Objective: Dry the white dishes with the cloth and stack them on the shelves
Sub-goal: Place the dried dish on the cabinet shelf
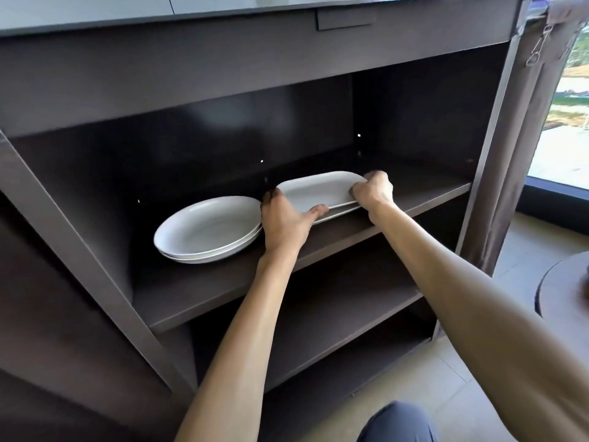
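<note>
1. We are crouched before a dark brown shelf unit (95,272) beside a window (570,100), with a pale tiled floor below.
2. Our left hand (285,218) grips the left end of the oblong white dishes (318,191), thumb lying along the near rim, fingers curled behind the far side.
3. Our right hand (373,189) is clamped on the right end of the same dishes, fingers curled over the rim.
4. The oblong dishes are a small stack, at least two rims showing, resting on the upper shelf board (223,291).
5. Just left of the oblong dishes sits a stack of round white plates (207,229), on the same board.
6. Below the oblong dishes a lower shelf (344,317) shows.
</note>
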Available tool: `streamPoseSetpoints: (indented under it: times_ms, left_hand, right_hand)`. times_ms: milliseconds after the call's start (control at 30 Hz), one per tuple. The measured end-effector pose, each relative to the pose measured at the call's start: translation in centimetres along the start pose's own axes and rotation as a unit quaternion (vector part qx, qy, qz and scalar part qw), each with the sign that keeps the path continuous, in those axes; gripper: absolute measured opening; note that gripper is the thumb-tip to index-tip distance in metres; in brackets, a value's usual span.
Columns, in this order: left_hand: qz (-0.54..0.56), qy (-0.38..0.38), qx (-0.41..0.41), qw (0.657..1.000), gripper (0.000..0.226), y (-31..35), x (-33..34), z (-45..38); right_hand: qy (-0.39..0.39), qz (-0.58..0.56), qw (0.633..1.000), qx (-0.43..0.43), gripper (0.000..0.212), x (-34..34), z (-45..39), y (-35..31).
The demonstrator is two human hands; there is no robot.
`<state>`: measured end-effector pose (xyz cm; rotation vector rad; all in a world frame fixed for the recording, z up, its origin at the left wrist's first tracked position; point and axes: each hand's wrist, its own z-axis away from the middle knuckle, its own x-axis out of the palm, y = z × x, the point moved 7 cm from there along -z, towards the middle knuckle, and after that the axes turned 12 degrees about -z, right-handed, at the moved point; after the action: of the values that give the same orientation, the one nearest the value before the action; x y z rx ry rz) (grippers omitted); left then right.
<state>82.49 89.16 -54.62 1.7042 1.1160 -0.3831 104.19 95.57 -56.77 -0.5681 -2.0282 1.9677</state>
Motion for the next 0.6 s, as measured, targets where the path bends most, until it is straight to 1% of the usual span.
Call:
streamPoseSetpoints:
  times_ms: [67, 100, 167, 200, 300, 433, 500, 600]
  left_hand:
    - [-0.009, -0.002, 0.002, 1.000, 0.092, 0.2, 0.1, 0.2]
    - [-0.012, -0.005, 0.002, 1.000, 0.099, 0.2, 0.1, 0.3]
    - [-0.025, -0.014, 0.006, 1.000, 0.113, 0.4, 0.2, 0.4]
    - [-0.038, -0.018, 0.009, 0.999, 0.115, 0.5, 0.3, 0.6]
    - [-0.059, -0.026, -0.001, 0.998, 0.109, 0.4, 0.6, 0.9]
    - [-0.013, -0.056, -0.005, 0.998, 0.082, 0.6, 1.2, 0.9]
    - [0.000, -0.078, 0.002, 0.997, 0.083, 1.1, 1.6, 0.9]
    - [0.003, -0.107, 0.009, 0.994, 0.089, 2.0, 2.4, 0.9]
  right_hand:
    - [0.008, -0.009, 1.000, 0.000, 0.035, 0.0, -0.1, 0.0]
    - [0.012, -0.007, 1.000, -0.003, 0.037, 0.0, -0.1, 0.0]
    - [0.020, 0.001, 1.000, -0.009, 0.038, 0.1, -0.1, 0.0]
    - [0.022, 0.004, 1.000, -0.011, 0.038, 0.0, -0.2, 0.1]
    - [0.019, 0.016, 1.000, -0.015, 0.035, -0.2, -0.4, 0.3]
    - [0.030, 0.042, 0.998, -0.018, 0.037, -1.1, -0.8, 0.2]
    - [0.038, 0.051, 0.998, -0.017, 0.037, -1.8, -1.0, 0.1]
    - [0.044, 0.080, 0.996, -0.018, 0.029, -2.9, -1.3, 0.1]
